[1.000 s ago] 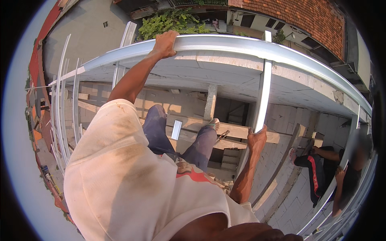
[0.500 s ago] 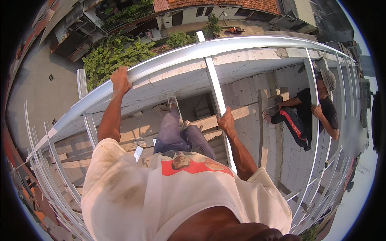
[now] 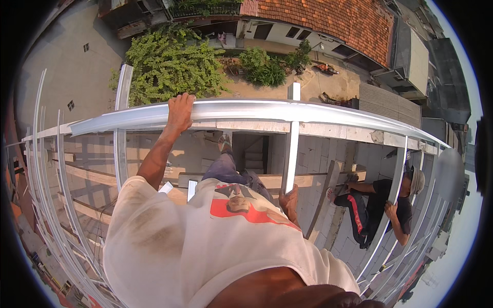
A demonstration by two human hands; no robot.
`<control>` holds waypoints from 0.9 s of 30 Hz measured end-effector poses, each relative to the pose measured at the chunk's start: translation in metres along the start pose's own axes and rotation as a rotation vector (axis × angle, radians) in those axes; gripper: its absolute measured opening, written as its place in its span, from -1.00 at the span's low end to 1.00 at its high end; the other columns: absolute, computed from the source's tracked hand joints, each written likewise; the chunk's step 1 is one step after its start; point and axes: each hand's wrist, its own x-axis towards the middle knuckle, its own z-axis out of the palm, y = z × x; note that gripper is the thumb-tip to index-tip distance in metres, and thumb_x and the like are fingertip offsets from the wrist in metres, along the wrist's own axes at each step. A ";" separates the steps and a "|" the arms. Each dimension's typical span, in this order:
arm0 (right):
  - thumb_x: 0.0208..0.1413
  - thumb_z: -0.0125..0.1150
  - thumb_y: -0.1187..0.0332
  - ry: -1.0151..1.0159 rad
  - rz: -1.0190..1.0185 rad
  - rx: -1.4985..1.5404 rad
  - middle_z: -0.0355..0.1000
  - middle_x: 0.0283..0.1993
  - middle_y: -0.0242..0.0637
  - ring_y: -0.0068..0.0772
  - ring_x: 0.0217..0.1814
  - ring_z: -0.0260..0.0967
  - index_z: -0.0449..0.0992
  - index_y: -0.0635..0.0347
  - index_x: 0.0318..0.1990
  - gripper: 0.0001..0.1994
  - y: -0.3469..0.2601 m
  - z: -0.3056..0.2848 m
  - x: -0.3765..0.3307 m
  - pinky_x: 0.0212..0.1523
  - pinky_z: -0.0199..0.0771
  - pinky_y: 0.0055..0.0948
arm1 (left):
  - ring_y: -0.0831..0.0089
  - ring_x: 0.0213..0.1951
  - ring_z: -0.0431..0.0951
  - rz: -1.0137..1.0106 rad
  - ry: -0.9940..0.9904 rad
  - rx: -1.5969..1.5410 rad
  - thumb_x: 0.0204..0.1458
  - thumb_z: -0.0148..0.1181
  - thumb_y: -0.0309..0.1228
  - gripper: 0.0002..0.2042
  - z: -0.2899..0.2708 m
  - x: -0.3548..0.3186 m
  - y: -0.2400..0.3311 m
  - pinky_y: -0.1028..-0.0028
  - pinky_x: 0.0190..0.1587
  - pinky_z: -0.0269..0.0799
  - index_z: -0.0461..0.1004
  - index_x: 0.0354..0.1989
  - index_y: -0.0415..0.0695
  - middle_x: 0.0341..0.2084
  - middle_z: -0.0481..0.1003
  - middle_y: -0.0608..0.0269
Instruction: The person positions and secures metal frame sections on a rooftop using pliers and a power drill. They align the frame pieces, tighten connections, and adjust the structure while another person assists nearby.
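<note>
My left hand (image 3: 181,112) grips a long silvery metal channel (image 3: 241,110) that runs crosswise above a pale block wall, its fingers curled over the far edge. Lower down, my right hand (image 3: 289,200) is closed round a slim metal rafter (image 3: 291,154), which passes under the channel and sticks out a little beyond it. To the left of my left hand another metal rafter (image 3: 120,149) also crosses beneath the channel. My legs hang down among wooden planks, with one sandalled foot (image 3: 224,143) near the wall.
At the right a co-worker (image 3: 398,200) in dark clothes and a hat holds another rafter. Wooden planks (image 3: 318,179) span the gap below me. Several metal rafters (image 3: 61,169) fan out on the left. Beyond the wall, far below, lie a leafy tree (image 3: 172,69), a yard and a tiled roof (image 3: 328,25).
My view has tilted outward, showing more of the yard. My body leans farther forward, and my right hand appears lower, partly behind my shirt. Both hands keep their grips.
</note>
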 end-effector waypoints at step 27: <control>-0.02 0.61 0.17 -0.274 -1.269 -0.690 0.37 0.24 0.08 0.21 0.32 0.28 0.29 0.33 0.36 -0.16 -0.365 -0.032 0.165 0.36 0.29 0.11 | 0.16 0.56 -0.02 -0.821 0.351 -0.174 -0.10 0.59 -0.16 -0.01 -0.010 -0.105 0.011 -0.16 0.58 -0.27 0.10 0.53 0.17 0.43 0.14 0.22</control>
